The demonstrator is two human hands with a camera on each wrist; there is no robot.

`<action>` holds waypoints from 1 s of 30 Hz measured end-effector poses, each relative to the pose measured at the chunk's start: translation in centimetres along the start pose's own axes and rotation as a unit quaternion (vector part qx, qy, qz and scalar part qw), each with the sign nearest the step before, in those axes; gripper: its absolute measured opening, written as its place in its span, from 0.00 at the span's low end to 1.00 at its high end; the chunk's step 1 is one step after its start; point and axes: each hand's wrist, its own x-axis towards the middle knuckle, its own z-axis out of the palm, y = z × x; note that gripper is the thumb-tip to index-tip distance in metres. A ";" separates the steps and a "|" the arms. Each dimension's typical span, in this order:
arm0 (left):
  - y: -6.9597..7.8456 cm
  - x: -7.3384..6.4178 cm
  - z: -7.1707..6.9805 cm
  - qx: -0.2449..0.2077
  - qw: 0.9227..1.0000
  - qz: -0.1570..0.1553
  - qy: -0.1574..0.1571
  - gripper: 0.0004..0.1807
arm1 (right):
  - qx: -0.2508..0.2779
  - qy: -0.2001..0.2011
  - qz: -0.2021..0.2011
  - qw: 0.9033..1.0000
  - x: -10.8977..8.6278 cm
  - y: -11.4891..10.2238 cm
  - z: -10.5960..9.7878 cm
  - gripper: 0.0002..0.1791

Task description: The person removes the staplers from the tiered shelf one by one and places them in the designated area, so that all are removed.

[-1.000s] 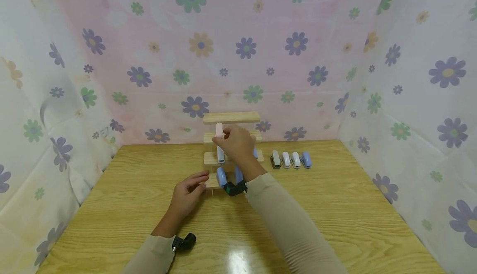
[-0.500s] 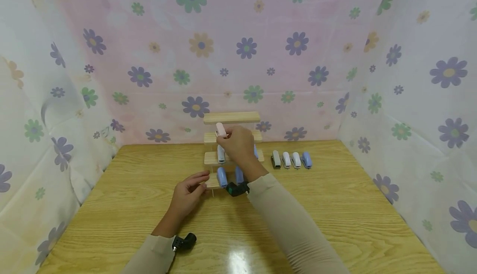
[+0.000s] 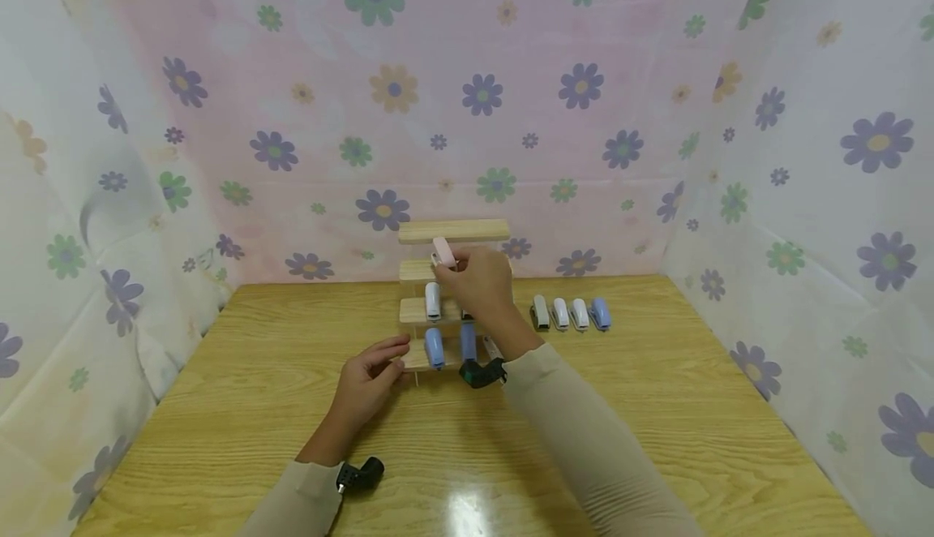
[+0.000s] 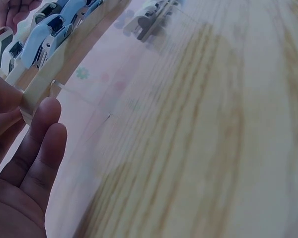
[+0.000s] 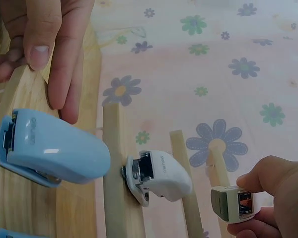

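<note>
A tiered wooden display rack (image 3: 412,310) stands towards the back of the table. At its third step from the bottom, my right hand (image 3: 480,281) pinches a small pale pink stapler (image 3: 443,251) between thumb and fingers; its grey-green base faces the right wrist camera. My left hand (image 3: 368,379) pinches the left end of the bottom step, its other fingers extended below in the left wrist view. Blue staplers (image 3: 434,348) sit on that step, and a white stapler (image 5: 165,176) sits on the step above. The right hand and forearm hide part of the rack's right side.
To the right of the rack, a grey stapler (image 3: 541,311), two white staplers (image 3: 560,313) and a blue stapler (image 3: 600,313) stand in a row on the wooden table (image 3: 642,407). Flowered cloth (image 3: 438,99) hangs behind and at both sides.
My right hand has shifted to the right along the third step, and the pink stapler in it has turned from straight to slanted. The left hand has stayed in place.
</note>
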 end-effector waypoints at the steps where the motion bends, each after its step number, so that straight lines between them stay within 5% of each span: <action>1: 0.0 0.0 0.0 0.001 1.000 0.000 0.000 0.16 | 0.000 0.002 -0.002 1.000 0.0 0.1 -0.1 0.14; 11: -0.1 0.0 -0.1 0.006 1.000 0.010 -0.004 0.16 | 0.001 0.007 0.012 1.000 -0.4 1.3 -1.5 0.15; 20: -0.2 0.0 -0.1 0.061 0.998 0.021 0.009 0.14 | 0.029 0.025 0.028 0.999 -1.2 2.5 -3.4 0.17; 30: -0.2 0.0 -0.2 0.040 0.999 0.025 0.002 0.15 | 0.054 0.039 0.050 0.997 -2.4 4.8 -5.2 0.21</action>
